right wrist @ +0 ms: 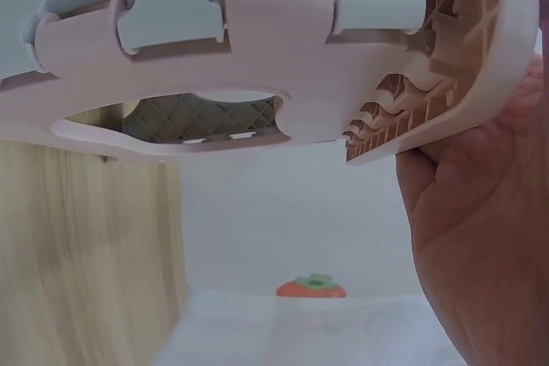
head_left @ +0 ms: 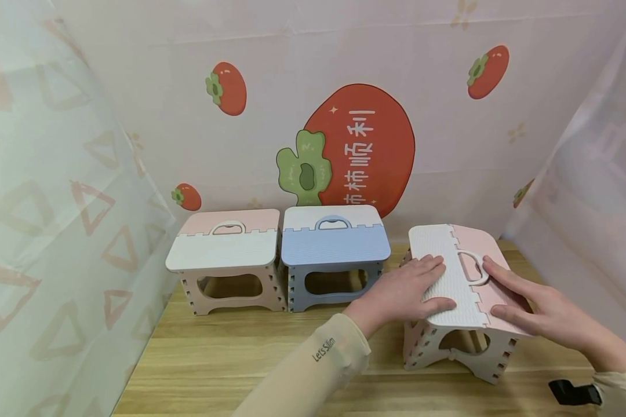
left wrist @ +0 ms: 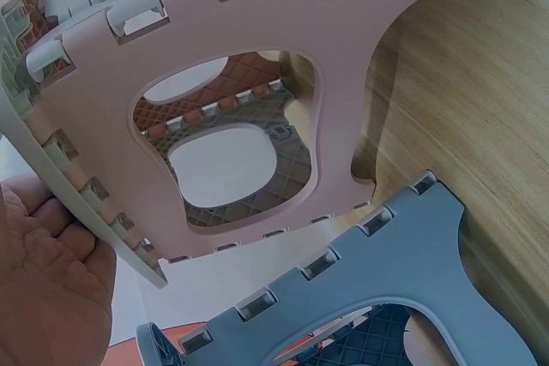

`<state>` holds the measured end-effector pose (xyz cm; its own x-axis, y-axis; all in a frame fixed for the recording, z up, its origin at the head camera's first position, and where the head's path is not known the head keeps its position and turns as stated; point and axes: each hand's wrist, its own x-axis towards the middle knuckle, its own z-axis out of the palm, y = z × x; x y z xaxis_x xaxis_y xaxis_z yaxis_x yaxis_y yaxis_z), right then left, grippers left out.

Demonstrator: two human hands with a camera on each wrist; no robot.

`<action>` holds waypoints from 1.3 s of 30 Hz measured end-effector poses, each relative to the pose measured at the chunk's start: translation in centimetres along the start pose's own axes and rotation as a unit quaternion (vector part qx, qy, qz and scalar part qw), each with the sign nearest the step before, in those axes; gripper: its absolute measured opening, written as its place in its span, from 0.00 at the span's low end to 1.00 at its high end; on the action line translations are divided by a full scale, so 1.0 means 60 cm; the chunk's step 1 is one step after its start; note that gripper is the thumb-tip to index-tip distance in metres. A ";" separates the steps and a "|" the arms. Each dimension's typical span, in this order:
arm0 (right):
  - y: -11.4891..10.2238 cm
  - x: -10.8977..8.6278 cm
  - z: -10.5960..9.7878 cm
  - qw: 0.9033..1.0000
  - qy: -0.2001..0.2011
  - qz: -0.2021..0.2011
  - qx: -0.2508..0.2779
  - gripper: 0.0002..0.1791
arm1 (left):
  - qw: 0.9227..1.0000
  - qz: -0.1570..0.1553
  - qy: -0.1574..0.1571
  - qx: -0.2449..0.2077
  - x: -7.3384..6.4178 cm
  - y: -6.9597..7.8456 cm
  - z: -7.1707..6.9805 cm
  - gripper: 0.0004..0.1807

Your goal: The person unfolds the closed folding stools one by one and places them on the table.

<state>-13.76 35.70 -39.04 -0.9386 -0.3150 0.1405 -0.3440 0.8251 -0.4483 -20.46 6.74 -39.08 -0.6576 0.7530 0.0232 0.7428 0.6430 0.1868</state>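
A pink-and-white folding step stool (head_left: 446, 278) stands at the right of the wooden table with its legs spread. My left hand (head_left: 404, 289) rests on the white half of its top, fingers extended. On the pink half lies my right hand (head_left: 534, 307), its fingers spread and the fingertips close to the white carry handle (head_left: 482, 269). The left wrist view shows the left palm (left wrist: 51, 280) against the top's edge, beside the pink side leg (left wrist: 343, 32). In the right wrist view the right palm (right wrist: 480, 212) is over the pink panel's rim (right wrist: 506, 66).
Two more folding stools stand side by side at the back: a white-and-pink one (head_left: 224, 252) on the left and a blue-and-white one (head_left: 336, 246) beside it. All are on the wooden tabletop (head_left: 229, 353). A cloth backdrop (head_left: 151, 87) printed with persimmons encloses the back and sides.
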 end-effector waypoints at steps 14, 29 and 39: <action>-0.007 0.001 0.008 0.998 0.038 -0.042 -0.022 0.43 | 1.000 0.002 -0.004 0.022 -0.001 0.002 -0.002 0.44; -0.016 0.004 0.010 0.997 0.042 -0.058 -0.036 0.39 | 0.999 0.003 -0.001 0.048 -0.003 0.006 0.000 0.43; -0.017 0.003 0.013 0.995 0.057 -0.071 -0.033 0.37 | 0.998 0.006 0.002 0.057 -0.006 0.010 0.001 0.41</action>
<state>-13.58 34.42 -39.22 -0.8759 -0.3781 0.2998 -0.4706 0.8066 -0.3576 -19.77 6.83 -39.06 -0.6493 0.7600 0.0281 0.7596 0.6462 0.0730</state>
